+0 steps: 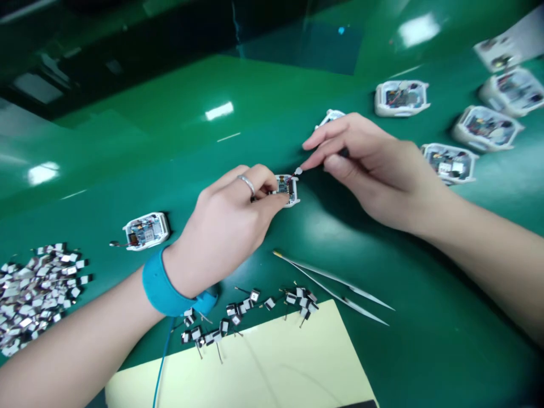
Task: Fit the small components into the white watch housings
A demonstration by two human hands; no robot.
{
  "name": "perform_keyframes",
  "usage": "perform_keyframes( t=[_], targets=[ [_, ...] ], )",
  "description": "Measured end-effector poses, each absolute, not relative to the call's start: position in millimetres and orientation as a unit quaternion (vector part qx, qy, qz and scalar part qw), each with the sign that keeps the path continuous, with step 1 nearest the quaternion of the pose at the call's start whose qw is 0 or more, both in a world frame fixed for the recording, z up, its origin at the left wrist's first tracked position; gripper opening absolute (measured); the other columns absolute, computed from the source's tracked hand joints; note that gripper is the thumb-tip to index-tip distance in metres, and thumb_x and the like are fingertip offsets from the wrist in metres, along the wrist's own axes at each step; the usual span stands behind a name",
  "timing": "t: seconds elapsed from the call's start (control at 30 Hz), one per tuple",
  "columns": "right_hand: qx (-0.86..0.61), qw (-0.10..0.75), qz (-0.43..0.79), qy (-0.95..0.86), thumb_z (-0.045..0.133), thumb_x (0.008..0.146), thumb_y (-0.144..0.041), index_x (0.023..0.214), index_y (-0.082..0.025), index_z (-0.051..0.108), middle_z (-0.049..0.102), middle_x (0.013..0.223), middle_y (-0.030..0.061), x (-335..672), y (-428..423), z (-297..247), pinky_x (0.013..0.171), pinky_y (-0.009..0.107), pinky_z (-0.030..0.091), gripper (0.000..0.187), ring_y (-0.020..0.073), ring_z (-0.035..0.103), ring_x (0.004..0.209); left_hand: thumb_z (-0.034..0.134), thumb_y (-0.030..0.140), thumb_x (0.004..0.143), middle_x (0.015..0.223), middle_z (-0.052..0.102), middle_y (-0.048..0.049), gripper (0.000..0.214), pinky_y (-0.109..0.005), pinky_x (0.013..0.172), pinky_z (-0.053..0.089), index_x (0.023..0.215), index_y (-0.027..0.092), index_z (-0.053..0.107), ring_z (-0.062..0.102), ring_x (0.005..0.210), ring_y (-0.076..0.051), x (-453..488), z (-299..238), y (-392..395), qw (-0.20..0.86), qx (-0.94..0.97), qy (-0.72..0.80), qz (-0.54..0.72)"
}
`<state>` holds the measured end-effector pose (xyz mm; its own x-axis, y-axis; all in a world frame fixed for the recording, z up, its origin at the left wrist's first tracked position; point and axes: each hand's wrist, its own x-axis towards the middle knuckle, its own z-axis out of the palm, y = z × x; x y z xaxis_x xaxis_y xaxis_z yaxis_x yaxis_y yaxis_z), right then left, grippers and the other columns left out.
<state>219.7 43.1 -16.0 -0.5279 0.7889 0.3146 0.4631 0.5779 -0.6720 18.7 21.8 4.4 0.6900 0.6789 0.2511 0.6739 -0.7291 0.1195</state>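
My left hand is closed around a small white watch-shaped case with an exposed circuit board, pressing it against the green table. A red wire leads from the board up to a small round silvery part. One fingertip of my right hand touches or nearly touches that part. Between the right thumb and fingers shows a small dark thing, mostly hidden. Below the hands lie metal tweezers, untouched. Another white case is partly covered by my right hand.
Several open cases stand at the right, and a single case at the left. A heap of small white-and-black parts lies far left. More small wired parts are scattered by a yellow sheet. A blue cord runs from my wristband.
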Motion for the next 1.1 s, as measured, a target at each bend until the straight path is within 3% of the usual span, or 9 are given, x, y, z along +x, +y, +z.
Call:
perform_keyframes(
  t=[0.07, 0.13, 0.23, 0.33, 0.83, 1.1],
  targets=[
    [-0.382, 0.291, 0.203, -0.853, 0.042, 0.087, -0.018, 0.101, -0.011, 0.06, 0.047, 0.092, 0.0099, 221.8, 40.5, -10.7, 0.082, 0.037, 0.04, 0.023, 0.0202, 0.046, 0.092, 0.046, 0.016, 0.084, 0.083, 0.061, -0.003, 0.021, -0.025, 0.064, 0.046, 0.079, 0.019, 0.065, 0.056, 0.073, -0.015, 17.6, 4.1, 21.8, 0.005, 0.922, 0.36, 0.143],
    [-0.391, 0.277, 0.17, -0.861, 0.049, 0.085, -0.017, 0.109, -0.011, 0.059, 0.049, 0.084, 0.0085, 220.9, 35.2, -4.5, 0.072, 0.034, 0.043, 0.027, 0.018, 0.048, 0.08, 0.045, 0.015, 0.084, 0.084, 0.061, -0.0046, 0.021, -0.026, 0.064, 0.047, 0.082, 0.018, 0.066, 0.056, 0.073, -0.016, 16.7, 3.5, 21.6, 0.003, 0.925, 0.352, 0.147],
    [-0.416, 0.371, 0.21, -0.803, 0.063, 0.075, -0.014, 0.092, -0.014, 0.064, 0.059, 0.074, 0.0038, 214.3, 25.7, 0.4, 0.059, 0.025, 0.045, 0.016, 0.0122, 0.055, 0.065, 0.044, 0.014, 0.085, 0.084, 0.061, -0.0067, 0.022, -0.028, 0.067, 0.048, 0.084, 0.016, 0.066, 0.056, 0.076, -0.017, 15.8, 2.5, 21.4, 0.007, 0.927, 0.345, 0.145],
    [-0.416, 0.463, 0.272, -0.734, 0.071, 0.066, -0.011, 0.071, -0.017, 0.062, 0.065, 0.072, 0.0007, 204.4, 19.5, -2.5, 0.063, 0.025, 0.048, 0.013, 0.0132, 0.06, 0.069, 0.043, 0.014, 0.086, 0.085, 0.06, -0.0071, 0.023, -0.028, 0.069, 0.048, 0.085, 0.016, 0.065, 0.055, 0.078, -0.018, 15.1, 1.8, 21.2, 0.012, 0.927, 0.346, 0.142],
    [-0.384, 0.462, 0.154, -0.785, 0.066, 0.071, -0.008, 0.069, -0.019, 0.05, 0.064, 0.07, 0.0022, 188.5, 17.1, -14.2, 0.057, 0.023, 0.049, 0.02, 0.0132, 0.062, 0.069, 0.042, 0.013, 0.085, 0.085, 0.058, -0.0063, 0.024, -0.026, 0.066, 0.046, 0.075, 0.014, 0.063, 0.051, 0.073, -0.017, 13.6, -0.7, 22.6, 0.004, 0.929, 0.343, 0.141],
    [-0.376, 0.448, 0.17, -0.793, 0.063, 0.071, -0.006, 0.066, -0.02, 0.043, 0.06, 0.068, 0.0004, 186.2, 16.4, -17.0, 0.056, 0.023, 0.048, 0.024, 0.0126, 0.06, 0.067, 0.042, 0.013, 0.085, 0.085, 0.059, -0.0072, 0.024, -0.028, 0.068, 0.048, 0.072, 0.013, 0.063, 0.052, 0.076, -0.017, 13.7, -0.8, 23.9, 0.014, 0.928, 0.34, 0.153]
  ],
)
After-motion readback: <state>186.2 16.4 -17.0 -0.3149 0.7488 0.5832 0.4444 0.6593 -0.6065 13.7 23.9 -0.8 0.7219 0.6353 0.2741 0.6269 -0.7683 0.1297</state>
